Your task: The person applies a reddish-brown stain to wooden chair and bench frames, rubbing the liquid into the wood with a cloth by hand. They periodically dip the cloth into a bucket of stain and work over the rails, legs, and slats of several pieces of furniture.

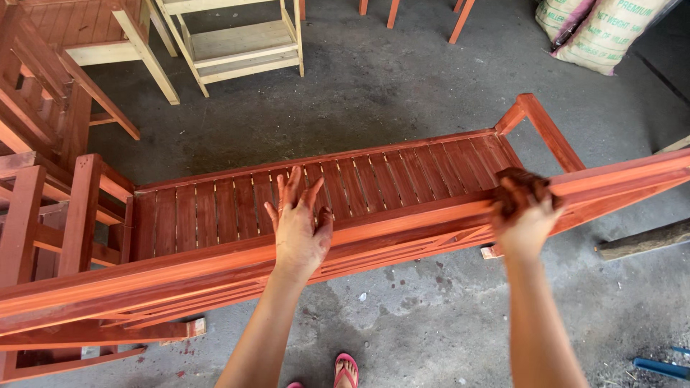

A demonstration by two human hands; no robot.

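Observation:
A long slatted wooden bench (215, 208), stained red-brown, lies tipped on the concrete floor in front of me. Its top rail (402, 223) runs across the view near my hands. My left hand (298, 226) rests flat on that rail with fingers spread, holding nothing. My right hand (523, 215) is closed on a dark, stain-soaked rag (519, 185) pressed against the rail further right. Both hands are smeared with reddish stain.
More stained chair frames (50, 179) stand at the left. Unstained pale wooden furniture (237, 43) stands at the back. Sacks (604, 29) lie at the top right. A pink sandal (346, 370) shows below, and a blue tool (661, 368) at the bottom right.

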